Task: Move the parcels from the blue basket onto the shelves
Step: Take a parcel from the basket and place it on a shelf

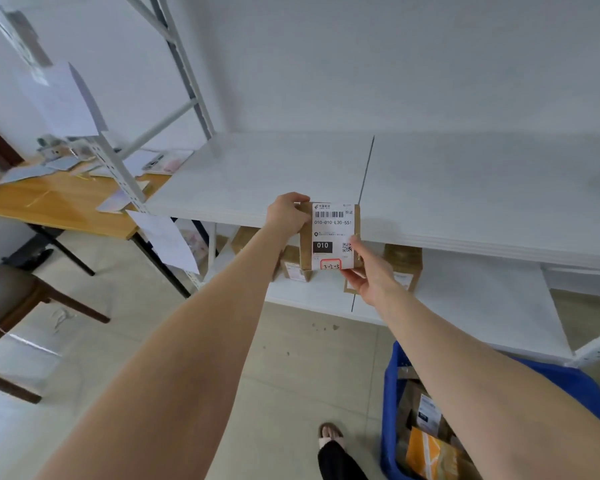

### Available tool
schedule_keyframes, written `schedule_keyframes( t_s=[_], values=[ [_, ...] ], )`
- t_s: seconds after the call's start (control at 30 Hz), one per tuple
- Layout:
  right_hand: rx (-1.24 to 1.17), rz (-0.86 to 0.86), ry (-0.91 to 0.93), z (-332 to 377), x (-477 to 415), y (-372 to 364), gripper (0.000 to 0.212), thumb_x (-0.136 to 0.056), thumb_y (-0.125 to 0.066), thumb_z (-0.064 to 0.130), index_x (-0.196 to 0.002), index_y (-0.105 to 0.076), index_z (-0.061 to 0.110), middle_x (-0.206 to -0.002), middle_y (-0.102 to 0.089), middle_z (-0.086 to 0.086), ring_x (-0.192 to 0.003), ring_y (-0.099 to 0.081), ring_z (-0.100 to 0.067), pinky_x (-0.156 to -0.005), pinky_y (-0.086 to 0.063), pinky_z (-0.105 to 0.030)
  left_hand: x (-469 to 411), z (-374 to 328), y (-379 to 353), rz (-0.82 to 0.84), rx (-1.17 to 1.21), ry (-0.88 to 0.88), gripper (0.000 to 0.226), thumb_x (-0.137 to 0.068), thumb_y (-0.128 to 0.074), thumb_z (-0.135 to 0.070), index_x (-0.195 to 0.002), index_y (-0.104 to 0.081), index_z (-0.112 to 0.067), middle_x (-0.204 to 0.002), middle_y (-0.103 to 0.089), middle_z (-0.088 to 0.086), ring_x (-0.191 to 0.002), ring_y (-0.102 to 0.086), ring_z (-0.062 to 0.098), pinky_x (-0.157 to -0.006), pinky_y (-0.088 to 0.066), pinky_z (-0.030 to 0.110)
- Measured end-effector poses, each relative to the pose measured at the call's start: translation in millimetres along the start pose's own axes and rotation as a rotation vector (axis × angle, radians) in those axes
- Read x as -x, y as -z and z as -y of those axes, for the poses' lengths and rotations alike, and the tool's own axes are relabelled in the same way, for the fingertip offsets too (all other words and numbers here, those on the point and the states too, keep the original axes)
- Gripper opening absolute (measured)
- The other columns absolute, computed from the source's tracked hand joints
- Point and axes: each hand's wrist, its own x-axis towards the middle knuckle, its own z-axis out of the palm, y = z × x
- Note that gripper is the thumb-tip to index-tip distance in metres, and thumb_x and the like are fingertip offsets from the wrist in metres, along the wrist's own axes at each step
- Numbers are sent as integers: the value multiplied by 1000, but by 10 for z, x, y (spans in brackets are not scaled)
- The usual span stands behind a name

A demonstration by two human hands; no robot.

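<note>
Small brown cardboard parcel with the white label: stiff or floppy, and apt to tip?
Probably stiff: the small brown cardboard parcel shows straight edges though the left hand and right hand hold only opposite corners. Likely light, as corner grips carry it. Stood upright as held it may tip; flat looks safer.

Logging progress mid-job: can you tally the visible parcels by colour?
Brown held parcel, in left hand and right hand: 1
Brown boxes on the lower shelf: 3 plainly visible
Orange parcel in the blue basket: 1
Total: 5; the other basket parcels are too hidden to count.
</note>
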Motion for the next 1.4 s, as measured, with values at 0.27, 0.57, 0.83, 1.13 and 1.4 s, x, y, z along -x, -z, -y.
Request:
schedule_keyframes(
  t_s=[0.27,0.57,0.83,1.13,1.4],
  values=[
    [19,27,-8,140,-734,-1000,36,-79,-77,30,-99,-61,5,-99,-70,-15,-93,-67,-26,-74,-59,-30,-1069,35,606,-5,14,1,41,-83,-58,2,-121,-61,-14,-122,-60,11,-107,-60,30,-88,-55,43],
    [55,1,30,251,-1144,-1837,38,-77,-79,29,-102,-63,5,-103,-67,-17,-99,-65,-28,-84,-58,-37,-1826,114,1185,18,82,-30,41,-83,-59,2,-120,-62,-14,-122,-60,11,-106,-59,29,-84,-56,40],
    [-4,-70,162,122,-1272,-2520,35,-78,-79,27,-98,-63,4,-102,-68,-18,-98,-66,-29,-87,-57,-38,-2401,201,1712,137,95,-159,39,-82,-59,-1,-118,-63,-16,-120,-61,10,-103,-61,28,-83,-56,39],
    [-26,-143,308,-56,-981,-3188,30,-79,-77,24,-94,-61,4,-95,-69,-16,-90,-68,-26,-84,-58,-37,-2596,165,2415,267,152,-320,33,-82,-67,-9,-113,-64,-18,-117,-63,9,-96,-62,22,-82,-57,39],
    [-10,-138,456,54,-391,-3337,28,-81,-77,26,-91,-61,5,-93,-69,-16,-86,-68,-25,-83,-58,-36,-2136,-179,2905,252,114,-471,44,-79,-73,-17,-121,-60,-18,-110,-62,2,-98,-62,19,-80,-57,36]
  ],
)
